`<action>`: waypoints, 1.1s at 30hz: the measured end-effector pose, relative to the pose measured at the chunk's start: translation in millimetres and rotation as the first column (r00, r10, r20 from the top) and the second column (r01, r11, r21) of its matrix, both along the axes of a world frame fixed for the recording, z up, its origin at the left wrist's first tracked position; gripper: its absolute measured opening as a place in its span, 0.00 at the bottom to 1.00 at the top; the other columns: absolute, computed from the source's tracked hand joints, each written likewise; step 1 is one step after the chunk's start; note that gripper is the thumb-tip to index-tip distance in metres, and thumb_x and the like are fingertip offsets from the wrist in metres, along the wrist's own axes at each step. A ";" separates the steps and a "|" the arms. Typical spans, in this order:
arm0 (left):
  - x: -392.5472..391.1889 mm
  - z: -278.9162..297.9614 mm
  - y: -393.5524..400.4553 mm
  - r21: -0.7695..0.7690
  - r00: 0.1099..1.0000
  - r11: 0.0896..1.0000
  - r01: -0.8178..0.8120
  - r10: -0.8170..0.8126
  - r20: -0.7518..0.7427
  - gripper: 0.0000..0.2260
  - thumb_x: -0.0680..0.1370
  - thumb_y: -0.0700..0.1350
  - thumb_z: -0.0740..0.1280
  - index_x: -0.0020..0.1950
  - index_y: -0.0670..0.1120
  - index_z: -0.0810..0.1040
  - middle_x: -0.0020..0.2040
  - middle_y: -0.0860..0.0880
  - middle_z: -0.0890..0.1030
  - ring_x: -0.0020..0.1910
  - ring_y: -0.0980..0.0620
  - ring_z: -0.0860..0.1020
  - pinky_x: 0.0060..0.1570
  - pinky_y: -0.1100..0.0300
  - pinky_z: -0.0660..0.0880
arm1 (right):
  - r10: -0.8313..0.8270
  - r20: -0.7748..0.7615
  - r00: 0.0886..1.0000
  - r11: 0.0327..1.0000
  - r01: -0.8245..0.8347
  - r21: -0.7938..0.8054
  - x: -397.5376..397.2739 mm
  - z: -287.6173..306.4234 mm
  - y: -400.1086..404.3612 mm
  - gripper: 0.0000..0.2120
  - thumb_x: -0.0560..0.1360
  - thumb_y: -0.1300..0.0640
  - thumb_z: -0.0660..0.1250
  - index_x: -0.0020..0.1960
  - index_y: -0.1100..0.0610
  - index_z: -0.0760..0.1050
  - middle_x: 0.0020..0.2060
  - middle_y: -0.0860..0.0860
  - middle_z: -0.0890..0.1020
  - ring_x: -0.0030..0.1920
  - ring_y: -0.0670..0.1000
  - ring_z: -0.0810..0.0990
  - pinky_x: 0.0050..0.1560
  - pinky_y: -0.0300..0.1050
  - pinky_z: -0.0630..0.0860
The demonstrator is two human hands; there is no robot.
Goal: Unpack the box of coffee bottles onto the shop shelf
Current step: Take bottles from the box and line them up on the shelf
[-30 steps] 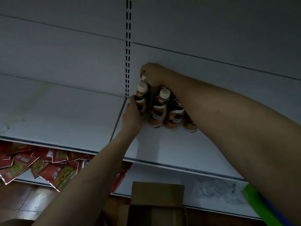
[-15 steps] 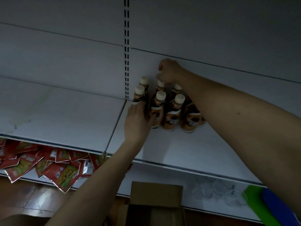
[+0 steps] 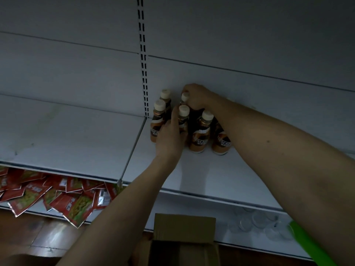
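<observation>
So the right hand (image 3: 196, 97) is reaching way over to the back row, fingers curled down around the cap of a bottle (image 3: 184, 97) near the back wall, closed on it from above. The left hand (image 3: 170, 137) is coming in from the front, palm wrapping the side of the second front bottle (image 3: 183, 120), with the fingers pointing up between it and the leftmost bottle (image 3: 158, 121). Looks like a loose cupping hold more than a tight squeeze, though I can't see the thumb side properly.

All the coffee bottles are standing upright in a tight little cluster on the white shelf (image 3: 201, 173), pushed into the corner by the slotted upright (image 3: 143, 73). Two more are sitting at the front right (image 3: 201, 135) and (image 3: 222, 143), just under the right forearm.

Handling-wise, I'm guessing these are small filled plastic bottles, so a bit of weight, stiff enough, and the sleeve labels are probably slick. They're narrow and tall, so they're tippy when nudged. Grabbing by the cap or neck is fine for lifting; the body is better for sliding.

Both arms are stretched out and up, right one crossing over the cluster. The open cardboard box (image 3: 184, 233) is sitting down below on the floor, and there are red snack packets (image 3: 57, 196) piled on the lower shelf to the left.
</observation>
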State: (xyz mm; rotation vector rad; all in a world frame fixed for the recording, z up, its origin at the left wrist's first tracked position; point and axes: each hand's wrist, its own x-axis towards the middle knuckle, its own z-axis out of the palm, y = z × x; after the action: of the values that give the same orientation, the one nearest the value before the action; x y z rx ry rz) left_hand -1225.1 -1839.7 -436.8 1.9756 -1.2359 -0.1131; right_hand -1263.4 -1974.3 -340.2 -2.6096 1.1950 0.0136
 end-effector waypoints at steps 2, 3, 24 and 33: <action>0.4 1.6 -1.5 -0.002 1.000 1.000 -0.016 0.016 0.013 0.31 0.77 0.43 0.66 0.77 0.48 0.56 0.61 0.42 0.78 0.56 0.42 0.78 0.41 0.57 0.67 | 0.016 -0.018 1.000 1.000 -0.016 0.010 0.0 1.8 -0.9 0.19 0.78 0.60 0.64 0.68 0.62 0.69 0.69 0.60 0.71 0.66 0.60 0.72 0.61 0.48 0.70; 0.7 2.1 -2.5 0.004 1.000 1.000 -0.022 0.022 0.019 0.31 0.77 0.43 0.66 0.77 0.47 0.56 0.61 0.42 0.78 0.56 0.42 0.78 0.41 0.57 0.67 | 0.020 -0.025 0.999 1.000 -0.019 0.020 0.4 2.2 -1.2 0.19 0.78 0.61 0.64 0.68 0.62 0.70 0.68 0.60 0.71 0.66 0.60 0.72 0.61 0.49 0.70; -34.5 12.0 4.6 0.009 0.972 0.994 0.111 -0.111 0.210 0.31 0.75 0.54 0.69 0.73 0.44 0.64 0.65 0.42 0.74 0.62 0.41 0.73 0.47 0.50 0.74 | -0.123 0.041 0.992 0.992 0.124 -0.012 -44.9 28.6 -15.6 0.24 0.79 0.58 0.64 0.72 0.63 0.66 0.71 0.60 0.69 0.69 0.59 0.71 0.65 0.46 0.69; -45.0 19.8 -17.3 0.077 0.946 0.994 0.082 -0.102 0.309 0.34 0.76 0.46 0.67 0.78 0.51 0.56 0.51 0.41 0.81 0.55 0.39 0.75 0.46 0.50 0.69 | -0.106 0.111 0.988 0.994 0.104 0.027 -60.5 -3.4 -12.8 0.15 0.78 0.63 0.64 0.64 0.63 0.70 0.64 0.61 0.74 0.56 0.55 0.73 0.53 0.45 0.68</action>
State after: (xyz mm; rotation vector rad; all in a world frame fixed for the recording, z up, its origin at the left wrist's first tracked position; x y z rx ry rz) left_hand -1270.1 -1857.0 -417.0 2.0451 -1.5447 0.1209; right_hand -1323.9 -1987.1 -343.6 -2.4893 1.2830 -0.1390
